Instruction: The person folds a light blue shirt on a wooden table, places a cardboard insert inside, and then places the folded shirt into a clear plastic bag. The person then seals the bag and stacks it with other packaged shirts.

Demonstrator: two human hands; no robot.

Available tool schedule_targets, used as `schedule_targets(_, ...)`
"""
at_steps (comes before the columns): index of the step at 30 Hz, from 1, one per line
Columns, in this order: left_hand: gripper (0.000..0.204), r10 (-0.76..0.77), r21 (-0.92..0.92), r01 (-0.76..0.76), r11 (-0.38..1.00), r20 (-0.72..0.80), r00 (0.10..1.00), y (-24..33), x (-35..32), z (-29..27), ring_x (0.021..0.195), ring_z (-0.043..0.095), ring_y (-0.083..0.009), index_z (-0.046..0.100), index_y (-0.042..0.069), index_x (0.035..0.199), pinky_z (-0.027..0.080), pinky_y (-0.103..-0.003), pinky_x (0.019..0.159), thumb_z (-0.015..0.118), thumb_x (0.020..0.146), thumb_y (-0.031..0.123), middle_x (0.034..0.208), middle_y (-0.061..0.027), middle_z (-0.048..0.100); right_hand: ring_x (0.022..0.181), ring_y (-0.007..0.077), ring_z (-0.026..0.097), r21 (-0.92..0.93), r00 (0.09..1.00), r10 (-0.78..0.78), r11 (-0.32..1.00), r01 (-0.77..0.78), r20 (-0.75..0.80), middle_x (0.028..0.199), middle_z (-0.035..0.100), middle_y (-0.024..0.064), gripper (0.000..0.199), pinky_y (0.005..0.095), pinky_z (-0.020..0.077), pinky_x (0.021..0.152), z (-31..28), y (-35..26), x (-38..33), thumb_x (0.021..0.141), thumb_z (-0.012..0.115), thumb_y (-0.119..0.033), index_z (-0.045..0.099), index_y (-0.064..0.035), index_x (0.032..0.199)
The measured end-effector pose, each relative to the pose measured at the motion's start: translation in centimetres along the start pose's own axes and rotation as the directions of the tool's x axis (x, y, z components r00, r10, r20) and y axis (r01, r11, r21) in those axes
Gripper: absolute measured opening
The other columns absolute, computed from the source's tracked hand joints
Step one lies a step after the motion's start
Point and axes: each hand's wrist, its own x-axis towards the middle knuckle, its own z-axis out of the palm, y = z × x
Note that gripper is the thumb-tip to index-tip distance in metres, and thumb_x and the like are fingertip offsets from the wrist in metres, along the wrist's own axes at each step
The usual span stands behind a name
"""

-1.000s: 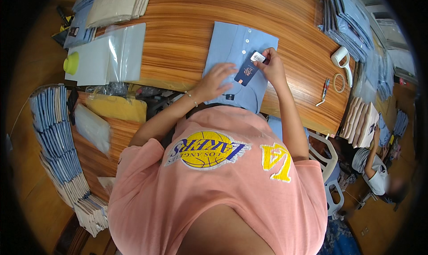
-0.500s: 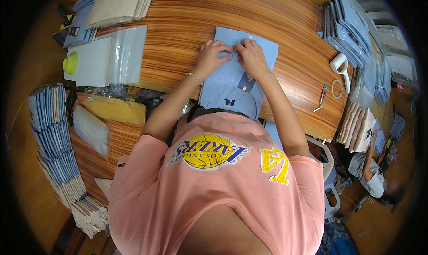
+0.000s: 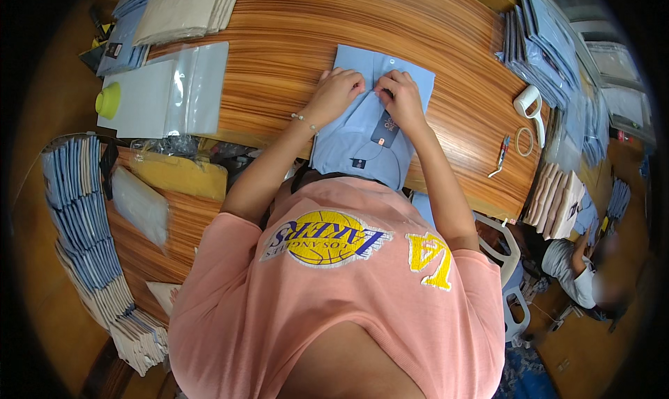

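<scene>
Both your hands are down on the light blue shirt point(image 3: 362, 131), which lies flat on the wooden worktop point(image 3: 293, 29) right in front of you. Left hand point(image 3: 336, 92) and right hand point(image 3: 401, 96) pinch the fabric near the top button, fingers closed on cloth. A dark hang tag point(image 3: 385, 128) rests just below your right hand. You look mid-fold or mid-button; next calls for smoothing that placket flat and even.

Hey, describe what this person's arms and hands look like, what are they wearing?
Both forearms are bare, coming out of the short sleeves of a pink T-shirt with yellow printing. The left hand has a thin beaded bracelet at the wrist. The right hand wears nothing that shows: no gloves, watch or rings visible.
</scene>
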Motion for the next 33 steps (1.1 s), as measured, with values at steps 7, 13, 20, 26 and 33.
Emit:
schedule_targets(7, 0.005, -0.197, -0.461, 0.205, 0.864, 0.065, 0.978, 0.9, -0.7, 1.2, 0.075, 0.061, -0.0155, 0.057, 0.002, 0.083, 0.048, -0.028, 0.068, 0.060, 0.080, 0.004, 0.084, -0.0085, 0.064, 0.097, 0.0296, 0.052, 0.022, 0.991, 0.112, 0.994, -0.110, -0.077, 0.094, 0.059, 0.0099, 0.018, 0.0424, 0.0412, 0.081, -2.1, 0.3, -0.9, 0.071, 0.068, -0.015, 0.065, -0.0117, 0.088)
schedule_targets(13, 0.007, -0.364, -0.731, 0.222, 0.645, -0.038, 0.931, -0.5, -1.6, 3.5, 0.075, 0.061, -0.0109, 0.058, 0.000, 0.081, 0.049, -0.025, 0.067, 0.063, 0.079, 0.004, 0.085, -0.0081, 0.066, 0.100, 0.0370, 0.050, -0.397, 0.570, 0.382, 0.444, -0.804, -0.727, 0.108, 0.054, 0.0213, 0.050, 0.0478, 0.0424, 0.081, -12.5, 12.0, -11.6, 0.074, 0.071, -0.036, 0.059, -0.0049, 0.112)
schedule_targets(20, 0.004, -0.250, -0.452, 0.172, 0.875, -0.118, 0.961, 3.2, -1.6, 1.6, 0.072, 0.061, -0.0135, 0.061, 0.001, 0.078, 0.048, -0.026, 0.066, 0.063, 0.076, 0.002, 0.083, -0.0058, 0.064, 0.089, 0.0339, 0.055, -0.336, 0.587, 0.667, 0.482, -0.809, -0.458, 0.097, 0.057, 0.0196, 0.040, 0.0420, 0.0448, 0.077, -13.9, 17.1, -20.2, 0.079, 0.069, -0.027, 0.058, -0.0022, 0.107)
schedule_targets(26, 0.004, -0.081, -0.311, 0.014, 0.950, -0.203, 0.976, 3.2, -2.6, 3.2, 0.078, 0.059, -0.0227, 0.060, 0.002, 0.078, 0.048, -0.031, 0.068, 0.063, 0.076, 0.003, 0.084, -0.0084, 0.061, 0.082, 0.0320, 0.056, -0.030, 0.550, 0.678, 0.616, -0.787, -0.487, 0.089, 0.055, 0.0181, 0.026, 0.0401, 0.0455, 0.073, -13.0, 16.8, -17.8, 0.081, 0.063, -0.011, 0.059, -0.0020, 0.105)
schedule_targets(33, 0.006, 0.042, -0.154, -0.086, 0.984, -0.270, 0.962, 3.2, -3.1, 3.7, 0.082, 0.056, -0.0279, 0.058, 0.003, 0.081, 0.046, -0.036, 0.072, 0.062, 0.076, 0.002, 0.086, -0.0101, 0.058, 0.094, 0.0378, 0.052, -0.365, 0.719, 0.528, 0.626, -0.690, -0.452, 0.103, 0.050, 0.0223, 0.030, 0.0448, 0.0428, 0.081, -9.5, 14.0, -13.2, 0.082, 0.061, -0.018, 0.059, -0.0089, 0.110)
